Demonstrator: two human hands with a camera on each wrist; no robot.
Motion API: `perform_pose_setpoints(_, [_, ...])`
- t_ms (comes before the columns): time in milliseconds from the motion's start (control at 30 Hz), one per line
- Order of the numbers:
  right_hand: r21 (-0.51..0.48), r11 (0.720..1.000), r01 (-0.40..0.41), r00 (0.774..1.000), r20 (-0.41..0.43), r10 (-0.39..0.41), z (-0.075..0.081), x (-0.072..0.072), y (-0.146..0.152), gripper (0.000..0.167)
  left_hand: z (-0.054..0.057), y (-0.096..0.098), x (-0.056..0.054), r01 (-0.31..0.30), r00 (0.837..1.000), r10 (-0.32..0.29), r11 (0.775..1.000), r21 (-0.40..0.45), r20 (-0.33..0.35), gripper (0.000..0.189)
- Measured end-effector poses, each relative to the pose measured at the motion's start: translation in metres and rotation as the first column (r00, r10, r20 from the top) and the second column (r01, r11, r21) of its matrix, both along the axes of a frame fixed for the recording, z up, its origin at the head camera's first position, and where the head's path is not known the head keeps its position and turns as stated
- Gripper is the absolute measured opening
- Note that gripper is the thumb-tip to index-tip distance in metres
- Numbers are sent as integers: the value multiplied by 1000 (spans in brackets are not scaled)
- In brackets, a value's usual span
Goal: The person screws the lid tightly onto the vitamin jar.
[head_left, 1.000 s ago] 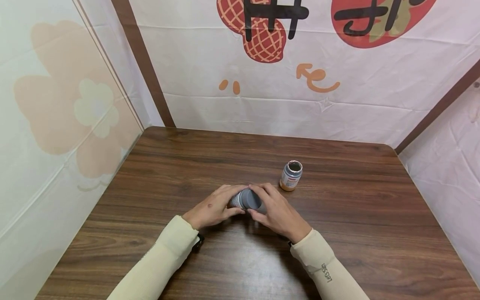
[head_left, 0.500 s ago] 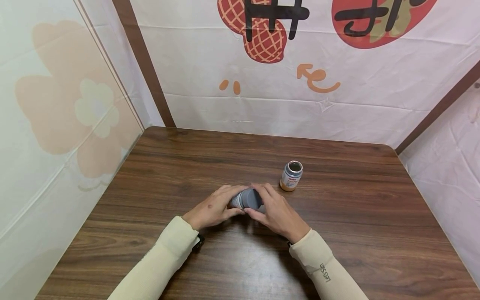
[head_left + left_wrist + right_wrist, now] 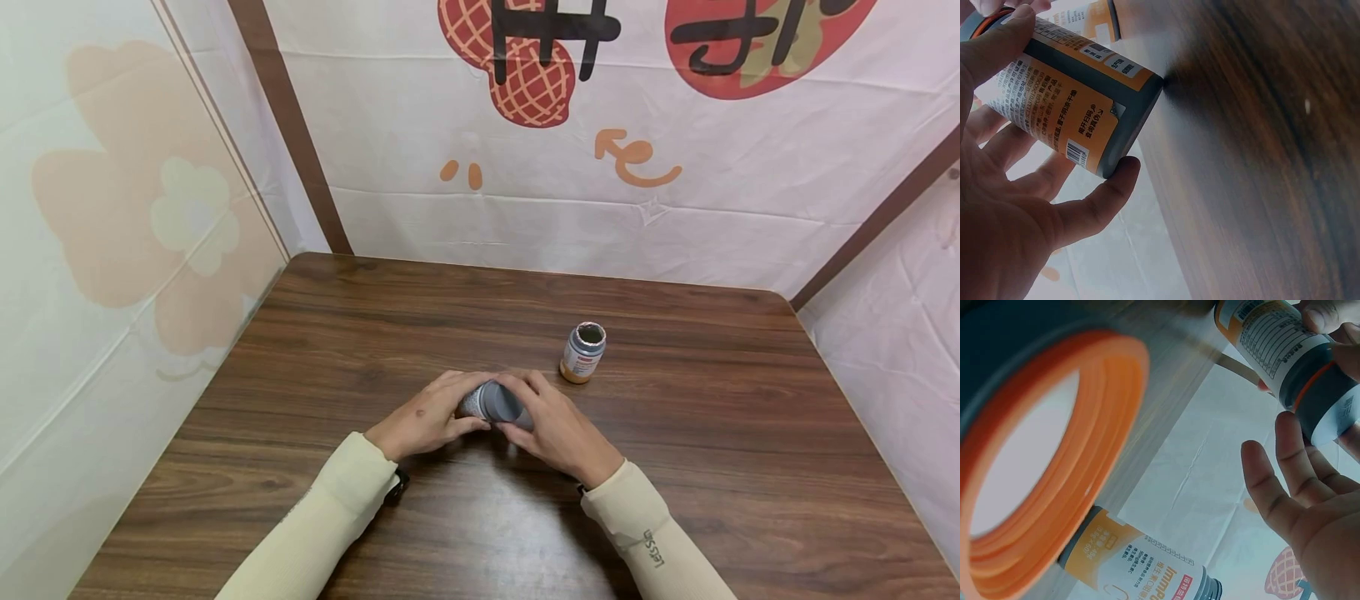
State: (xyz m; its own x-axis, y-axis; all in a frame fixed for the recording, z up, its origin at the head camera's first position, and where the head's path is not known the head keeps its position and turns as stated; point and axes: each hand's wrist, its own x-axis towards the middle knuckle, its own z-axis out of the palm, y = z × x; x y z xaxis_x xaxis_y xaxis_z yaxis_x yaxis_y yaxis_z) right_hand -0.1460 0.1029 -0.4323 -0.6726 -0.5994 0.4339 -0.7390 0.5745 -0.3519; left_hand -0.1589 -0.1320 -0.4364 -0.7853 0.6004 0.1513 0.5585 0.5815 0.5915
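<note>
My left hand (image 3: 423,418) grips a dark grey bottle (image 3: 1063,103) with an orange and white label, its thumb across the label and its little finger at the base. Tilted, the bottle's capped end points toward my right hand (image 3: 561,432). There my right thumb and fingers hold the grey cap (image 3: 501,403) from both sides; an orange band shows beneath the cap in the right wrist view. Also in that view, a large grey ring-shaped lid (image 3: 1113,425) with an orange threaded inside fills the left side, close to the camera.
A second bottle of the same kind (image 3: 582,358) stands upright and uncapped, beyond my right hand. The wood-grain table (image 3: 360,333) runs back to a white printed cloth wall (image 3: 390,221), with more cloth at both sides.
My right thumb and fingers have shifted around the cap, drawing slightly back and then closing on it again. The left hand, its bottle and the standing bottle stay in place.
</note>
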Motion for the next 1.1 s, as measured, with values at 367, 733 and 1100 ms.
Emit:
perform_pose_setpoints(367, [0, 1000, 30, 999, 29, -30, 1, 2, -1, 62, 0, -1, 2, -3, 1000, 3, 1000, -5, -5, 63])
perform_pose_setpoints(733, [81, 995, -60, 992, -110, 69, 3, -3, 4, 68, 0, -1, 4, 2, 999, -1, 1000, 10, -36, 62])
perform_pose_setpoints(1100, [48, 998, -34, 994, -102, 39, 4, -1, 2, 59, 1, -1, 3, 8, 1000, -7, 1000, 16, -17, 62])
